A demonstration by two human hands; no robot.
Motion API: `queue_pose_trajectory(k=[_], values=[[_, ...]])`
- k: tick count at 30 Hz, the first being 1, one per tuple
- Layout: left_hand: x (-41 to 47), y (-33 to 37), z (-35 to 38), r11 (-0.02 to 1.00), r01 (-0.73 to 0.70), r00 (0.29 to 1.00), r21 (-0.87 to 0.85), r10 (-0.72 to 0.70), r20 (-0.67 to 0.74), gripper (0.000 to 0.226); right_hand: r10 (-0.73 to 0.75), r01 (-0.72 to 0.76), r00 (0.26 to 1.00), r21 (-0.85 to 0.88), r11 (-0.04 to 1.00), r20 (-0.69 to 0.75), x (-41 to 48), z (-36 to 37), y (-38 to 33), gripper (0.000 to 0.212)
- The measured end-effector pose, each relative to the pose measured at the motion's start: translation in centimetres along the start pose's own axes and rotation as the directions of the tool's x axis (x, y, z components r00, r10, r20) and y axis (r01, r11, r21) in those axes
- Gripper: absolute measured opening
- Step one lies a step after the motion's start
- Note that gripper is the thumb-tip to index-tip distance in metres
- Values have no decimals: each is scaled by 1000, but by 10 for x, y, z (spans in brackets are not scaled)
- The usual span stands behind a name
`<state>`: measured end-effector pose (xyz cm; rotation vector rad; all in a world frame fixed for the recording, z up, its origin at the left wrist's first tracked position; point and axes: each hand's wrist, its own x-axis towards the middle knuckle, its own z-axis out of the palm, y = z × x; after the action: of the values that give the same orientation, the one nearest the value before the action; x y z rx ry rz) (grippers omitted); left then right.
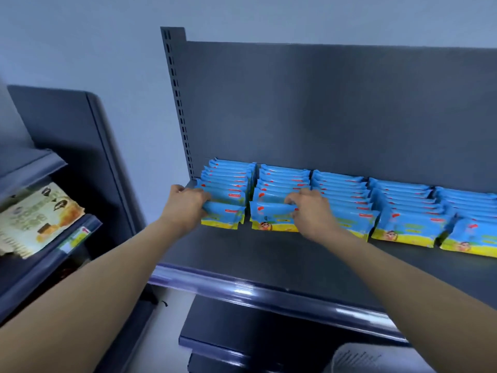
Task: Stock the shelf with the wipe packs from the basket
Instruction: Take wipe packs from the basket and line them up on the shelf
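Wipe packs point(403, 211) stand in five rows on the shelf point(269, 254). My left hand point(185, 204) curls its fingers point(201, 195) round the first row's front pack point(226, 215); my right hand point(309, 211) pinches the second row's front pack point(269, 214).

pale wall point(80, 44), dark neighbouring shelving point(53, 122) at left, beige snack bags point(35, 214) on it, label point(78, 236) on its edge

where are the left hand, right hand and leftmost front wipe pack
left hand point(185, 203), head view, back of the hand
right hand point(309, 211), head view, back of the hand
leftmost front wipe pack point(228, 214), head view, its blue face
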<state>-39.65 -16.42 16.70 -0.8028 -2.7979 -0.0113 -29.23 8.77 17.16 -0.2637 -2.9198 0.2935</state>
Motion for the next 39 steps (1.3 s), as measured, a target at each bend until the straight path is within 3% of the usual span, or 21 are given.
queue_pose_trajectory(k=[5,9,22,33,39], values=[[22,-13,17,990,-90,996,-109,92,11,23,67,-64,998,-145,987,15,16,14,-8,39],[29,-18,21,973,-156,986,-170,163,27,23,118,-129,991,-198,972,-65,21,25,-8,36],[31,-14,17,961,-246,966,-124,253,50,23,58,-84,995,-340,937,-84,24,41,-10,57],[21,-7,13,961,-257,966,-104,257,-14,24,35,-95,987,-401,911,-154,20,48,-7,33],[17,2,8,958,-268,963,-98,267,-24,22,43,-100,988,-392,914,-151,17,46,-2,41]])
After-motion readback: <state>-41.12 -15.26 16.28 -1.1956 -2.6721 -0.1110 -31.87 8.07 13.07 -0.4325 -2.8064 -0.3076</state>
